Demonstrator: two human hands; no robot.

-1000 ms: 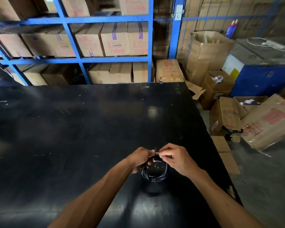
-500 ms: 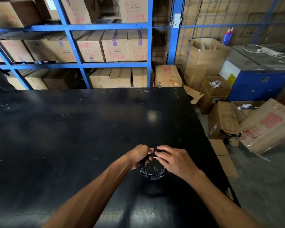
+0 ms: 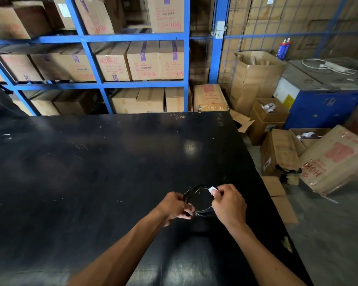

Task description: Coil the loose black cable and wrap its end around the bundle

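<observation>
— From the head view, where is the black cable (image 3: 195,193)?

— Gathered into a round coil held between both hands, over the near right part of the black table (image 3: 91,162). Whether it touches the surface I cannot tell.

— How does the coil lie?

— Its open ring faces up toward the camera. The loop is slightly wider left to right, running from one hand to the other.

— And the grips?

— The left hand (image 3: 175,206) is clenched on the coil's left side, thin strands showing at its fingertips. The right hand (image 3: 228,204) pinches the upper right of the coil, where a small white tag (image 3: 212,189) sits at thumb and forefinger.

— Around them?

— Blue shelving (image 3: 91,39) with cardboard boxes (image 3: 143,60) stands beyond the table's far edge; more boxes lie on the floor to the right.
</observation>
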